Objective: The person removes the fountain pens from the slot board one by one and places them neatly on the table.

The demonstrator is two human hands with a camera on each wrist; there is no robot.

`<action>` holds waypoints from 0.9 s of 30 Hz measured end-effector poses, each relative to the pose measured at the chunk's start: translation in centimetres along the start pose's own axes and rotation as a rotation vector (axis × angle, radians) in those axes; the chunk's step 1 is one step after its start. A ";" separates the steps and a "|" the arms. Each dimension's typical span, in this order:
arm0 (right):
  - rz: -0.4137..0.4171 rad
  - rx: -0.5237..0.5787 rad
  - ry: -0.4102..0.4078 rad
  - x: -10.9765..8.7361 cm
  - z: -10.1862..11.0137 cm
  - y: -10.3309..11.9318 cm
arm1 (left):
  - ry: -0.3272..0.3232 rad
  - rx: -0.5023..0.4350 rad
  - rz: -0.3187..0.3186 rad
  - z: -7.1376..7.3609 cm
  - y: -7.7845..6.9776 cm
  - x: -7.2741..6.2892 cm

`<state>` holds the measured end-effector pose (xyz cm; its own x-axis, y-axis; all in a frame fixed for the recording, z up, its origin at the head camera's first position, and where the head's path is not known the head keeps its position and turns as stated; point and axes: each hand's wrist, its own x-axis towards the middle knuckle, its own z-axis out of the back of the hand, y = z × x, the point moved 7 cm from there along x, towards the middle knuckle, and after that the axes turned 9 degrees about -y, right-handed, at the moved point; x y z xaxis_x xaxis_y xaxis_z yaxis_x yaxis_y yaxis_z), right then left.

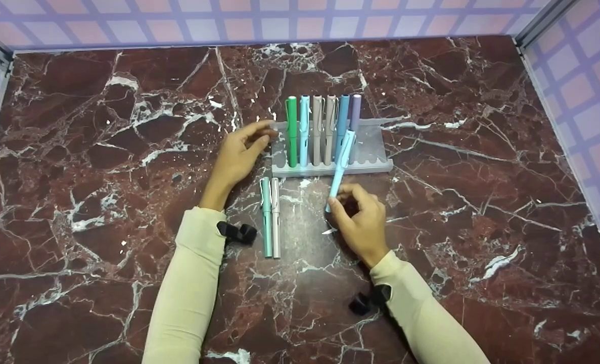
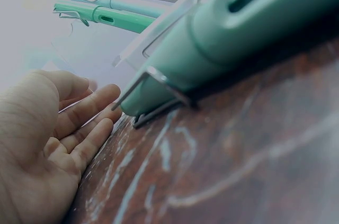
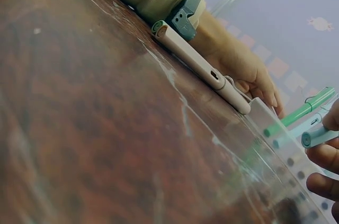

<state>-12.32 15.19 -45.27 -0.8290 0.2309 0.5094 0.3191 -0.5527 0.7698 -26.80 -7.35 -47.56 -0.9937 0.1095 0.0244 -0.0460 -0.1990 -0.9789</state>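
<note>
My right hand (image 1: pixel 363 220) pinches a light blue pen (image 1: pixel 342 162) near its lower end. The pen tilts over the front of a clear pen rack (image 1: pixel 373 144), cap end away from me. At the rack's left end is my left hand (image 1: pixel 241 154), its fingers loosely extended with the tips right at the edge. In the rack stand a green pen (image 1: pixel 292 131), another light blue pen, two grey-brown pens (image 1: pixel 317 131), a blue pen (image 1: pixel 343 114) and a purple pen (image 1: pixel 356 108). The held pen partly covers the last two.
A teal pen (image 1: pixel 267 217) and a pale grey pen (image 1: pixel 276 217) lie side by side on the marbled table (image 1: pixel 102 303), just in front of the rack and right of the left wrist. Empty notches show at the rack's right end. Patterned panels (image 1: pixel 578 60) border the table.
</note>
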 end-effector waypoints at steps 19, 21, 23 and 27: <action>-0.029 0.092 0.150 -1.9 -1.5 1.3 | -0.012 0.019 -0.053 0.1 0.1 0.0; -0.049 0.097 0.179 -2.1 -1.8 1.4 | -0.011 0.010 -0.053 0.1 0.1 0.1; -0.068 0.092 0.196 -2.3 -2.0 1.5 | -0.009 -0.001 -0.053 0.1 0.1 0.0; -0.100 0.080 0.204 -2.3 -2.1 1.4 | -0.009 -0.012 -0.051 0.1 0.0 0.1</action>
<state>-10.94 12.21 -46.20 -0.9313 0.1103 0.3473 0.2597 -0.4678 0.8448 -26.89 -7.47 -47.55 -0.9910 0.1103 0.0760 -0.0953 -0.1819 -0.9787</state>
